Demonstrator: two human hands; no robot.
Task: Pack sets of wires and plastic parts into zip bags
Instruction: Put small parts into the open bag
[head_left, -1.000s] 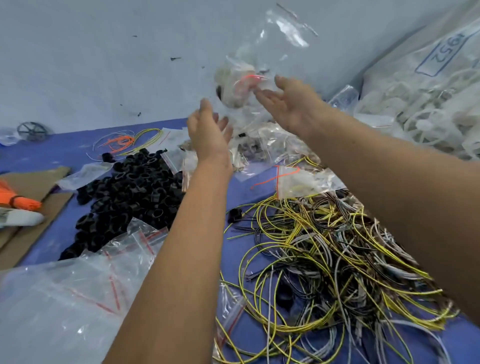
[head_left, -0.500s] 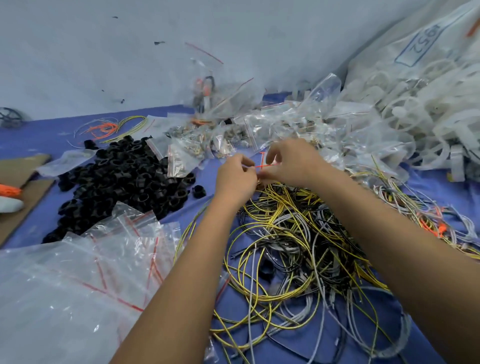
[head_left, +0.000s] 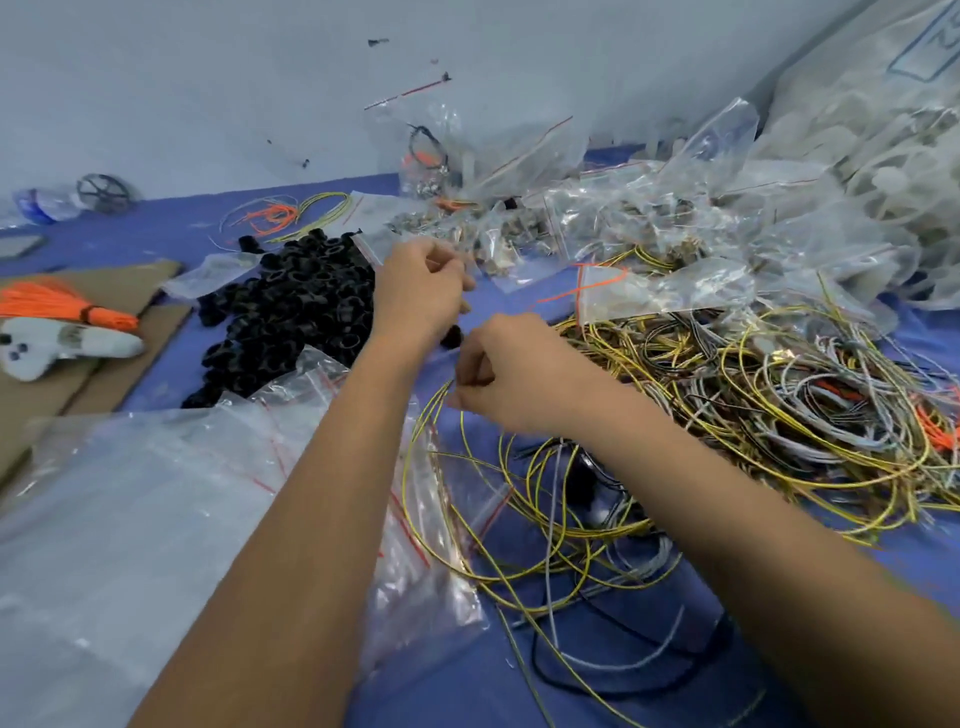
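The yellow-green wire (head_left: 415, 447) rises from the loose tangle of wires (head_left: 753, 415) on the blue table (head_left: 156, 228), and its upper end sits in the grip of the right hand (head_left: 511, 374), whose fingertips are pressed together on it just below the left hand. The left hand (head_left: 421, 291) hovers just beside the heap of black plastic parts (head_left: 291, 312) with its fingers curled; it seems to pinch something small, but the picture does not show what. The step in hand looks like drawing one wire free for a set. To do it well, lift slowly along the wire's own run so that its loops slide out of the tangle rather than dragging neighbours with them; use the left hand to hold down whatever snags. Coil the wire before bagging, since springy loops will fight the mouth of a bag. Empty zip bags (head_left: 332, 405) lie near the left forearm, within easy reach; filled bags (head_left: 649, 228) pile up at the back, against the wall.
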